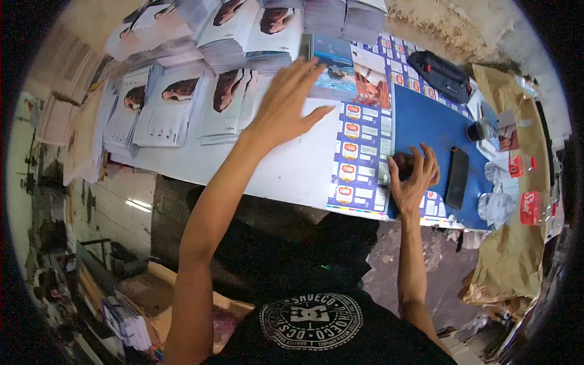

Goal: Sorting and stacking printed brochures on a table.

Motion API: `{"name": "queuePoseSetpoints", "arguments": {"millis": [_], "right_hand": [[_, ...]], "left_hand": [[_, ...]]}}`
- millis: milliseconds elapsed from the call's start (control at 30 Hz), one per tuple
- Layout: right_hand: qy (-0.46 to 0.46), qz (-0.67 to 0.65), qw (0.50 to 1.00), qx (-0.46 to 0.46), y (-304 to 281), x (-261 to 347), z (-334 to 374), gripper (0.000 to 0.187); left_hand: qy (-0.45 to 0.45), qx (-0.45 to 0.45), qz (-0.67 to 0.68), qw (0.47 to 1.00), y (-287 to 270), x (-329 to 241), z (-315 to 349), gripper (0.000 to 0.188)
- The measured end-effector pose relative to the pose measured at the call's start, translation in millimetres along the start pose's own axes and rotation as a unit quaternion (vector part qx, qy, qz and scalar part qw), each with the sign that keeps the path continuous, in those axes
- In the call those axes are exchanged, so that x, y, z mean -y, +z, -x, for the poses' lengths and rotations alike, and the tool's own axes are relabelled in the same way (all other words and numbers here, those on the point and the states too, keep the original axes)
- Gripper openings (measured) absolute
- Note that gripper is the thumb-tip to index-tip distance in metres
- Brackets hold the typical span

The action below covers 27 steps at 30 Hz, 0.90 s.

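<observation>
My left hand (286, 103) is stretched out over the white part of the table, fingers apart and nothing in them. Its fingertips are beside a stack of booklets with blue printed covers (333, 67); I cannot tell whether they touch it. My right hand (416, 179) curls around a dark, rounded object (403, 163) on the blue sheet (420, 131). The hand partly hides that object, so its kind is unclear. Just right of this hand lies a black oblong object (457, 177).
Piles of white printed booklets (228, 103) crowd the table's left and back. A black bag (439, 76) lies at the back right. Plastic bottles (496, 207) and a cup of dark liquid (480, 129) line the right side, near brown paper (511, 261). A printed sheet (360, 155) covers the middle.
</observation>
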State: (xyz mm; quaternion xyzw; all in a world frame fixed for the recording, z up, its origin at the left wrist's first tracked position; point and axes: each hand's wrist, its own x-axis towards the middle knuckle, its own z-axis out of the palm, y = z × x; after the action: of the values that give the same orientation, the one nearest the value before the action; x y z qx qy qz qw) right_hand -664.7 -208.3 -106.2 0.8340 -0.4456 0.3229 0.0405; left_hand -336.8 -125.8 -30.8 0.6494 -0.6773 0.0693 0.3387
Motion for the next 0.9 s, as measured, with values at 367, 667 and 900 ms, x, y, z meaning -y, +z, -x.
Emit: {"name": "queuePoseSetpoints", "arguments": {"millis": [367,667,900], "right_hand": [[0.338,-0.710,0.587,0.191,-44.4,65.5,75.9,0.069],[0.384,-0.673,0.575,0.263,-8.5,56.5,22.1,0.063],[-0.074,-0.344,0.887,0.299,0.8,125.5,16.2,0.053]], "left_hand": [[-0.090,-0.003,-0.027,0.996,26.2,-43.4,102.4,0.038],[-0.497,-0.057,0.493,0.712,-29.1,-87.5,175.2,0.058],[-0.520,-0.090,0.559,0.640,-14.5,-94.6,154.1,0.056]]}}
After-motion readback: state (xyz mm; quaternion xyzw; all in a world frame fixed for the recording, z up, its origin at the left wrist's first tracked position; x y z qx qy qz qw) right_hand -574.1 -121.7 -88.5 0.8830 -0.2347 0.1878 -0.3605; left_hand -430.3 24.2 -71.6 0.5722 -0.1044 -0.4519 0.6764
